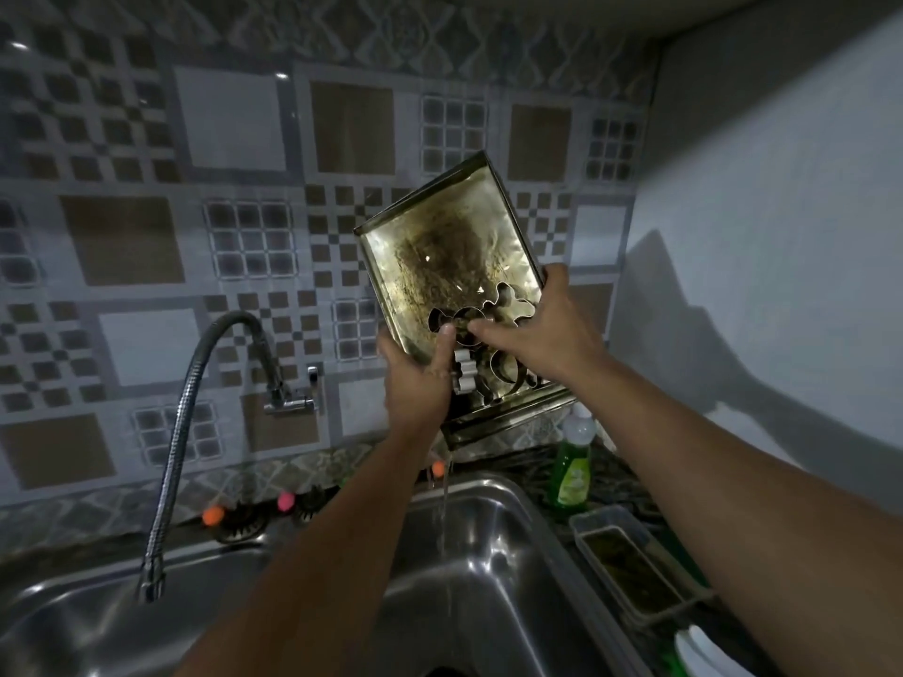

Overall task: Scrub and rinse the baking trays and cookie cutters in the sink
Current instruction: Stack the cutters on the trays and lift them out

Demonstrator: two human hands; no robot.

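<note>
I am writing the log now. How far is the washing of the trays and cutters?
Early. Both hands tilt the baking tray, cookie cutters inside, draining water into the sink. The tray still shows dark burnt stains, so scrubbing and rinsing remain. The dish soap stands unused.

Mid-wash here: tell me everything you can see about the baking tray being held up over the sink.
The baking tray is a rectangular, shallow-rimmed metal pan, shiny at the edges with a dark burnt stain across its middle. It is tilted steeply, its upper end toward the tiled wall, its lower end above the sink. The left hand grips its lower left edge; the right hand holds its right side. Metal cookie cutters have gathered at its lower end, and water streams off its bottom corner.
</note>
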